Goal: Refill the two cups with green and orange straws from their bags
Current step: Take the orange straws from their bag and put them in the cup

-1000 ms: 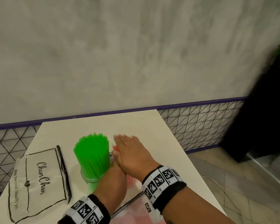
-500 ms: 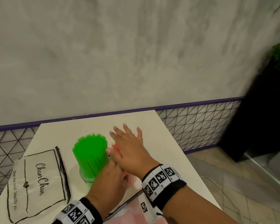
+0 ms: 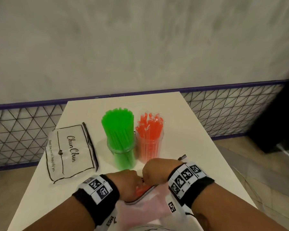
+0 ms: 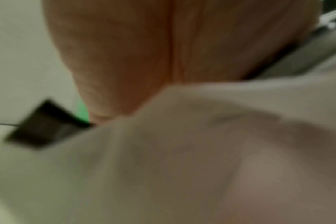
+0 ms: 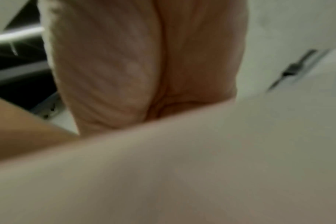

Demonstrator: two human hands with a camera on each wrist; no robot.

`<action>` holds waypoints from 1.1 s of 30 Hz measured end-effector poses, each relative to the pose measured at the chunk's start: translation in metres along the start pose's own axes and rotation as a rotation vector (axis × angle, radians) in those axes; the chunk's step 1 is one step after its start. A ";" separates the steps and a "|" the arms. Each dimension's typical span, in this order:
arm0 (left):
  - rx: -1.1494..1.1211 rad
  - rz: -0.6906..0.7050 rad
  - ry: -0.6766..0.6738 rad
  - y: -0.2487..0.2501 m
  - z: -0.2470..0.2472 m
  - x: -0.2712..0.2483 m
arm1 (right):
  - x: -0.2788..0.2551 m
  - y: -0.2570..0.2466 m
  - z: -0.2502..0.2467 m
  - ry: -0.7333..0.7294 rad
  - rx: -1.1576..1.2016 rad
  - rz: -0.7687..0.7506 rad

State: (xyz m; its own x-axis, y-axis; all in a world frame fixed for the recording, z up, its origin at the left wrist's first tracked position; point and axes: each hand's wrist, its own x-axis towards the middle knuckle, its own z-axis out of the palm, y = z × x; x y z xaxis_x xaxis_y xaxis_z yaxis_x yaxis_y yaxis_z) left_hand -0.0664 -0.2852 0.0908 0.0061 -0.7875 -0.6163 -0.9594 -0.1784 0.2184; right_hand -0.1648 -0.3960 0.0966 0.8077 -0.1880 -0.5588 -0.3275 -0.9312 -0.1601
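Two clear cups stand side by side mid-table: one packed with green straws (image 3: 118, 130), one holding orange straws (image 3: 149, 135). Near the front edge lies a translucent bag (image 3: 145, 207) with a few orange straws (image 3: 140, 190) showing at its mouth. My left hand (image 3: 127, 182) and right hand (image 3: 155, 172) meet knuckles-up at that mouth, fingers curled down onto the bag's top edge; the fingertips are hidden. Both wrist views are blurred and show only a palm above the bag (image 4: 182, 151) (image 5: 182, 166).
An empty flat printed bag (image 3: 70, 152) lies left of the green cup. The white table (image 3: 190, 130) ends at a wall at the back and drops off to the floor on the right. A black zip tab (image 3: 182, 157) lies beside my right wrist.
Both hands have drawn back from the orange cup toward the near edge and curled onto the bag's mouth. The orange cup, covered before, now stands in plain view.
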 end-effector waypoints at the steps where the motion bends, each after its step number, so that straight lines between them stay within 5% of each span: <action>1: 0.016 -0.011 0.023 0.000 0.002 0.000 | -0.001 0.000 0.007 -0.023 0.002 -0.003; 10: 0.061 -0.078 -0.149 -0.022 0.032 0.011 | -0.002 -0.017 0.065 0.172 -0.081 -0.147; 17: -0.147 -0.030 -0.104 -0.029 0.021 0.002 | -0.002 -0.002 0.048 0.114 0.123 -0.085; 22: -0.283 0.007 0.013 -0.046 0.009 -0.006 | -0.016 0.020 0.039 0.152 0.368 -0.076; 27: -0.340 -0.058 -0.020 -0.057 0.019 -0.004 | -0.030 0.021 0.020 0.203 0.748 -0.074; 33: -0.261 -0.106 0.012 -0.041 0.009 -0.002 | -0.053 0.004 -0.025 0.453 1.058 -0.127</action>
State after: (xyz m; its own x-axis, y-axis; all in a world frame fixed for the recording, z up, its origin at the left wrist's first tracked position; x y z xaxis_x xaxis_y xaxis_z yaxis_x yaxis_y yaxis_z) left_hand -0.0294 -0.2709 0.0760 0.1074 -0.7627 -0.6378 -0.8480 -0.4051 0.3416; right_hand -0.1970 -0.3974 0.1459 0.8957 -0.4061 -0.1811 -0.3051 -0.2650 -0.9147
